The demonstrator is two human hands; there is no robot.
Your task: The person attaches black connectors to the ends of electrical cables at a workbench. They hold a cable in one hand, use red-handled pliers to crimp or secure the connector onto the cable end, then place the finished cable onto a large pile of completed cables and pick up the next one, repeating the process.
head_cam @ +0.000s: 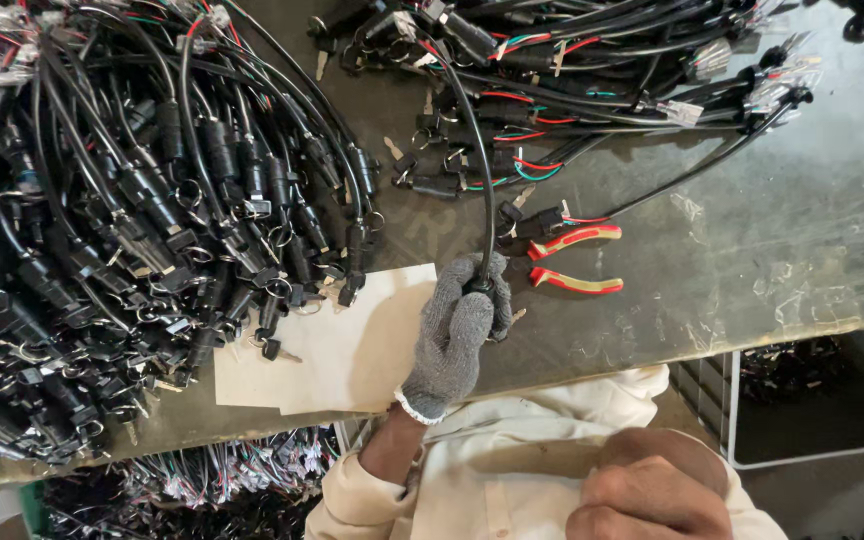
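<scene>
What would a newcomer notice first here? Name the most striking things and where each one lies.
First, the huge heap of black cable assemblies covering the left of the table, with a second bundle along the top. At centre, the left hand in a grey knit glove grips one black cable over a sheet of paper. Just right of it lie red-handled pliers; the bare right hand rests low by the body.

Harness pile (132, 230) left on table (812, 250); pliers (574, 262) right of paper (352, 350); second bundle (592, 70) behind.
</scene>
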